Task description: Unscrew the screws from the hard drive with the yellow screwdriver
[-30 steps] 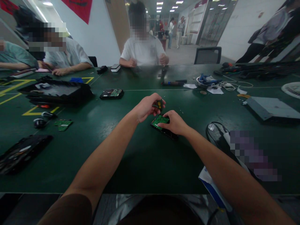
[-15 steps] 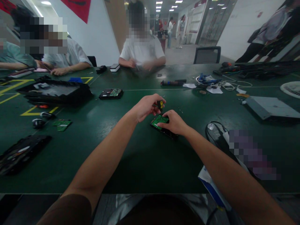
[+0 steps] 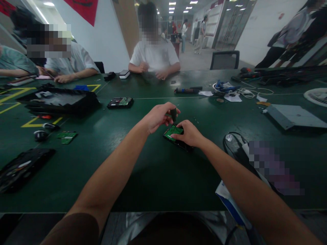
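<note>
Two hands meet: left hand (image 3: 158,117) fingers clamped on the screwdriver (image 3: 174,114), right hand (image 3: 187,133) fingers flat on the hard drive (image 3: 174,135) (green board up)

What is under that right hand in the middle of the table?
The right hand presses on a black hard drive with a green circuit board facing up. The hand covers the board's right part, so that stays unseen.

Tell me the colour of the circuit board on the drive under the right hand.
Green circuit board, shown in the head view.

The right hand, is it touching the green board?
Touching. In the head view the right hand lies on the green board, its fingers pressing the board's near edge with no gap.
</note>
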Demonstrator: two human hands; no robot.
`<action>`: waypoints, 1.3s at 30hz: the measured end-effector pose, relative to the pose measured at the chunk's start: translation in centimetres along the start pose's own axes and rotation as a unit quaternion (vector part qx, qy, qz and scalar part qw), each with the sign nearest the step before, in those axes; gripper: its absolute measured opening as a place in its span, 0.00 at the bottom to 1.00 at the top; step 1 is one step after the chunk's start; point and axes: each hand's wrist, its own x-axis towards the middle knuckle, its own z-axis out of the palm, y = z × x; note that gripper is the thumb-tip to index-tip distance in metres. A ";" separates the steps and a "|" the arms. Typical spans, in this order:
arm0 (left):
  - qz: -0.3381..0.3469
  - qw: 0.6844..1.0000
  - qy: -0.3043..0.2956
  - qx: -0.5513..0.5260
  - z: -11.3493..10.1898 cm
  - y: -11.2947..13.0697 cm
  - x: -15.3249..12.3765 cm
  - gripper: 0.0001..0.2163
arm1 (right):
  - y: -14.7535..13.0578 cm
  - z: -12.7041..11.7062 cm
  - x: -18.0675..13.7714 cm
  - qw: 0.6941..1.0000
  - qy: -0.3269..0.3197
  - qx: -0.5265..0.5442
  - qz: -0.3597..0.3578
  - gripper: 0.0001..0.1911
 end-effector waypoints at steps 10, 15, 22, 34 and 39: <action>-0.023 0.998 -0.021 -0.046 0.2 -0.1 0.1 0.13 | -0.4 -0.2 -0.1 1.000 -0.004 -0.003 0.017 0.28; -0.026 0.999 0.002 -0.037 -0.1 0.0 0.1 0.14 | -0.1 -0.2 -0.1 1.000 -0.007 -0.001 0.007 0.28; -0.037 0.998 -0.014 -0.045 0.1 0.0 0.0 0.15 | -0.5 -0.3 -0.2 1.000 -0.006 0.001 0.014 0.27; -0.037 0.998 -0.025 -0.048 0.0 -0.1 0.2 0.15 | -0.6 0.0 -0.2 1.000 0.011 -0.011 0.002 0.27; -0.031 0.998 -0.032 -0.048 -0.1 -0.1 0.1 0.15 | -0.5 0.1 -0.2 1.000 0.010 -0.017 0.005 0.31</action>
